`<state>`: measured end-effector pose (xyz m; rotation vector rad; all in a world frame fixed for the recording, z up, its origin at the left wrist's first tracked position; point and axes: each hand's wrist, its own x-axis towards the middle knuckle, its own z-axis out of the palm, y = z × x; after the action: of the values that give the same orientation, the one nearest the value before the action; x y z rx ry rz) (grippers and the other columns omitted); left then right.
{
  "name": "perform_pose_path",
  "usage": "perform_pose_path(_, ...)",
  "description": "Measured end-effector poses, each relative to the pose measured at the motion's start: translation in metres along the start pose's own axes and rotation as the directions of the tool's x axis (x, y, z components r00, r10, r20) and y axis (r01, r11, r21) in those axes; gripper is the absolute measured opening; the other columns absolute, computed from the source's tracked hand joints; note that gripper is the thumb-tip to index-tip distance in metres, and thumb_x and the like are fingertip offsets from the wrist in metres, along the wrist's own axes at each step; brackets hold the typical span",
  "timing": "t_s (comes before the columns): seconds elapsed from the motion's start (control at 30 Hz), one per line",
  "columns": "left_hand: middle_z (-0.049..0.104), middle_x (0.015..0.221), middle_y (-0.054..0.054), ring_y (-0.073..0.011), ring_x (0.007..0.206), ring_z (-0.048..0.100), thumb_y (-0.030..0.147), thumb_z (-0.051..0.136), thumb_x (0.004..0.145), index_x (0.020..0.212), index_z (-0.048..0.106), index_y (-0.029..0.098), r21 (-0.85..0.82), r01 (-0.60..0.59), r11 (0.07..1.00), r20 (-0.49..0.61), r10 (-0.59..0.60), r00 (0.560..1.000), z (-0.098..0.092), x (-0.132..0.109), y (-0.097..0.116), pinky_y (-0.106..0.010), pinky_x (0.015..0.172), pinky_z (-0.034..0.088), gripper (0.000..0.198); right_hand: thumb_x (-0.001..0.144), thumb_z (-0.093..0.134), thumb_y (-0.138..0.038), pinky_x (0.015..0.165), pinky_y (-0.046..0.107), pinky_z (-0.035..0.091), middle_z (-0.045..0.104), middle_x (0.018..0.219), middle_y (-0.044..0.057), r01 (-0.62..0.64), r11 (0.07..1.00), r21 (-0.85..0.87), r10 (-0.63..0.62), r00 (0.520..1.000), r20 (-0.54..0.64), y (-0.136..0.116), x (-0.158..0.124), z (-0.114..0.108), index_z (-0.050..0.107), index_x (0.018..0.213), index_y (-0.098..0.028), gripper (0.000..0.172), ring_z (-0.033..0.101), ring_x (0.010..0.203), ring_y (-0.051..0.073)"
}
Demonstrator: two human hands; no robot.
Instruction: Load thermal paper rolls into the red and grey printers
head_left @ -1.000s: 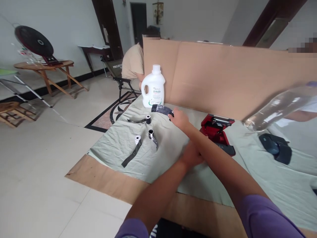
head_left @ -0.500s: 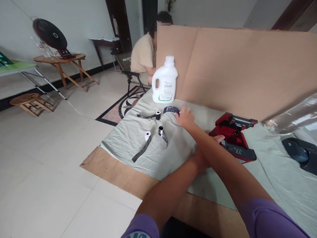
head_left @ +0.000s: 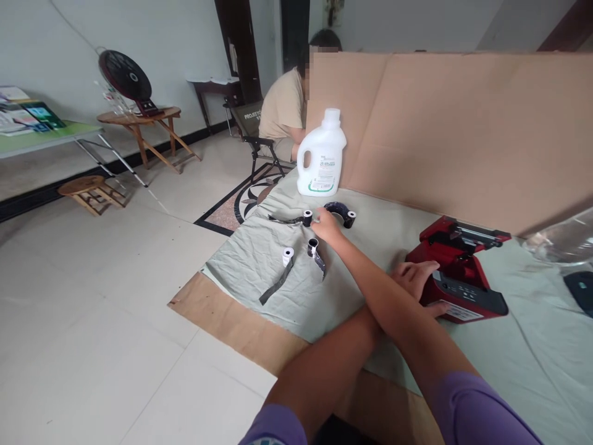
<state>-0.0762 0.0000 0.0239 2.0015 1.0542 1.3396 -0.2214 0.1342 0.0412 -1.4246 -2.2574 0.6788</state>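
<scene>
My arms cross. My left hand [head_left: 414, 283] grips the near left corner of a red-and-black printer [head_left: 467, 296] with its lid raised, fingers on top and thumb low on the front. My right hand [head_left: 330, 227] reaches left across the cloth, fingers apart, beside a small roll of black ribbon [head_left: 307, 217]; contact is unclear. Behind it, another roll [head_left: 351, 218] has its black strip arched. Nearer me lie a white-cored roll [head_left: 288, 256] with a strip trailing, and a dark ribbon roll [head_left: 314, 247] with a short loose tail.
A white detergent bottle [head_left: 323, 157] stands before a tall cardboard panel [head_left: 445, 130]. Clear plastic packaging [head_left: 563, 238] lies at the right. A grey-green cloth [head_left: 250, 266] covers the worktop. Beyond, a person [head_left: 283, 108] sits in a folding chair; a fan [head_left: 125, 75] stands on a wooden table.
My right hand has moved left from the arched strip to the neighbouring roll. My left hand now shows more fully on the printer. The view has shifted slightly.
</scene>
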Motion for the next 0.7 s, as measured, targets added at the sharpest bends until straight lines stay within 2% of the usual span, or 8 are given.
perform_pose_path(0.17, 0.042, 0.156, -0.005, -0.0299, 0.142, 0.036, 0.038, 0.079, 0.079, 0.157, 0.023, 0.026, 0.035, -0.021, 0.999, 0.006, 0.021, 1.0, 0.001, 0.001, 0.0, -0.038, 0.123, 0.031, 0.097, 0.082, 0.064, -0.02, 0.089, 0.029, 0.048, 0.067, 0.123, 0.008, 0.006, 0.994, 0.109, -0.011, 0.999, 0.048, 0.001, -0.003, -0.011, 0.054, 0.132, -0.02, 0.051, 0.065, 0.105, 0.021)
perform_pose_path(0.27, 0.041, 0.157, -0.004, -0.0292, 0.142, 0.035, 0.041, 0.076, 0.081, 0.158, 0.022, 0.025, 0.091, 0.0, 0.996, 0.013, -0.002, 1.0, 0.002, 0.0, 0.001, -0.04, 0.122, 0.032, 0.096, 0.082, 0.064, -0.024, 0.077, 0.027, 0.048, 0.071, 0.109, 0.007, -0.078, 0.99, 0.121, 0.068, 0.994, 0.086, -0.003, -0.01, -0.023, 0.063, 0.115, -0.019, 0.034, 0.066, 0.092, 0.02)
perform_pose_path(0.33, 0.039, 0.158, -0.003, -0.0293, 0.141, 0.036, 0.044, 0.073, 0.082, 0.158, 0.02, 0.025, 0.134, 0.017, 0.991, 0.02, -0.02, 1.0, 0.005, -0.001, 0.001, -0.043, 0.12, 0.034, 0.095, 0.083, 0.065, -0.034, 0.067, 0.027, 0.045, 0.071, 0.096, 0.006, -0.083, 0.989, 0.125, 0.054, 0.974, 0.22, -0.004, -0.021, -0.034, 0.067, 0.1, -0.019, 0.023, 0.064, 0.076, 0.019)
perform_pose_path(0.4, 0.036, 0.16, -0.002, -0.0288, 0.141, 0.036, 0.046, 0.069, 0.084, 0.159, 0.019, 0.023, 0.168, 0.016, 0.986, 0.005, -0.017, 1.0, 0.011, -0.002, 0.001, -0.044, 0.119, 0.033, 0.093, 0.082, 0.065, -0.046, 0.06, 0.027, 0.041, 0.069, 0.085, 0.003, -0.036, 0.989, 0.147, -0.022, 0.925, 0.379, -0.005, -0.035, -0.043, 0.068, 0.092, -0.02, 0.028, 0.06, 0.065, 0.017)
perform_pose_path(0.47, 0.034, 0.161, -0.001, -0.028, 0.141, 0.036, 0.048, 0.066, 0.086, 0.159, 0.018, 0.022, 0.197, 0.016, 0.98, -0.038, -0.008, 0.999, 0.017, -0.004, 0.001, -0.045, 0.118, 0.033, 0.092, 0.077, 0.07, -0.052, 0.056, 0.027, 0.037, 0.065, 0.077, 0.0, 0.042, 0.989, 0.141, -0.103, 0.879, 0.465, -0.004, -0.05, -0.049, 0.066, 0.084, -0.022, 0.03, 0.056, 0.063, 0.016)
perform_pose_path(0.57, 0.034, 0.161, 0.001, -0.0278, 0.14, 0.037, 0.048, 0.064, 0.086, 0.159, 0.018, 0.021, 0.228, 0.033, 0.973, -0.096, -0.012, 0.995, 0.023, -0.007, 0.002, -0.046, 0.116, 0.033, 0.09, 0.068, 0.075, -0.039, 0.055, 0.027, 0.031, 0.056, 0.064, -0.003, 0.142, 0.986, 0.087, -0.166, 0.88, 0.446, -0.003, -0.063, -0.049, 0.056, 0.065, -0.021, 0.026, 0.051, 0.063, 0.016)
perform_pose_path(0.63, 0.034, 0.161, 0.001, -0.0281, 0.14, 0.038, 0.049, 0.062, 0.087, 0.159, 0.017, 0.021, 0.234, 0.039, 0.972, -0.105, -0.014, 0.994, 0.024, -0.008, 0.004, -0.046, 0.116, 0.033, 0.089, 0.066, 0.072, -0.03, 0.057, 0.027, 0.032, 0.054, 0.063, -0.003, 0.128, 0.984, 0.122, -0.165, 0.909, 0.383, -0.003, -0.065, -0.047, 0.054, 0.062, -0.021, 0.02, 0.051, 0.065, 0.016)
perform_pose_path(0.7, 0.035, 0.161, 0.0, -0.0284, 0.14, 0.038, 0.049, 0.061, 0.087, 0.159, 0.017, 0.023, 0.228, 0.037, 0.973, -0.096, -0.015, 0.995, 0.024, -0.007, 0.003, -0.047, 0.116, 0.033, 0.089, 0.066, 0.068, -0.027, 0.061, 0.027, 0.037, 0.059, 0.07, -0.002, 0.063, 0.971, 0.232, -0.136, 0.939, 0.317, -0.003, -0.065, -0.047, 0.059, 0.071, -0.021, 0.012, 0.055, 0.07, 0.018)
